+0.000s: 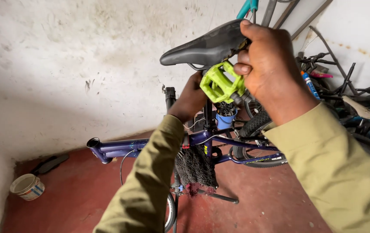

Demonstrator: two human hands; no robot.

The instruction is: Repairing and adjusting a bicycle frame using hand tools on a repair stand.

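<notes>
My right hand [270,69] grips a lime-green bicycle pedal [219,82] by its axle end, held up close in front of the camera. Behind the pedal my left hand [191,98] reaches forward; what its fingers touch is hidden by the pedal. A dark blue bicycle frame [120,149] stands beyond both hands, with a worn black saddle [202,47] on top. A black rag or brush-like cloth [195,168] hangs from the frame below my left arm.
A white plastic tub [28,186] sits on the red floor [64,194] at the left, near a dark flat object [49,164]. Several other bicycles [349,95] lean against the white wall [64,64] at the right. A knobby rear tyre [254,129] shows behind my right wrist.
</notes>
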